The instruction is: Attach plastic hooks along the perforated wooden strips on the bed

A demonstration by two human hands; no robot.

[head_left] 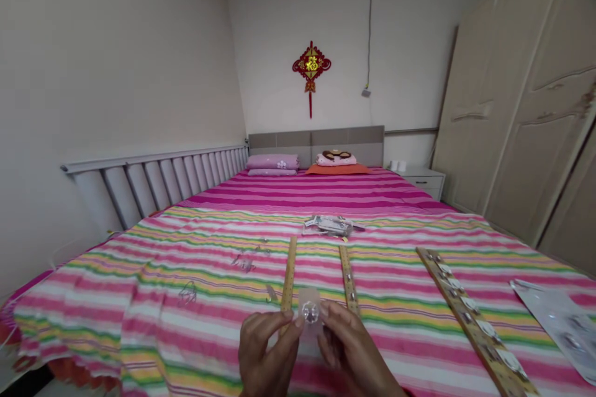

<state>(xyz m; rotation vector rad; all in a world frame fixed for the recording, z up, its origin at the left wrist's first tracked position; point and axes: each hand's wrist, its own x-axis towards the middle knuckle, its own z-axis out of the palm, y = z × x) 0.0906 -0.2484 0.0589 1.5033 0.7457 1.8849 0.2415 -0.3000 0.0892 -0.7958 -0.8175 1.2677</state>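
Observation:
My left hand (266,350) and my right hand (351,350) are together low in the middle of the view, over the striped bedspread (205,273). Both pinch a small clear adhesive hook pad (310,312) with a shiny metal hook at its centre, held upright between the fingertips. Just beyond the hands lie two narrow wooden strips (289,273) (347,276), side by side, pointing away from me. A third wooden strip (475,316) with several clear hooks stuck along it lies at an angle on the right.
A pile of clear wrappers (331,224) sits mid-bed beyond the strips. Small clear hooks (244,262) lie loose on the left. A plastic sheet (559,322) lies at the right edge. Pillows (272,164), a headboard, a bed rail (153,180) and a wardrobe (526,111) surround the bed.

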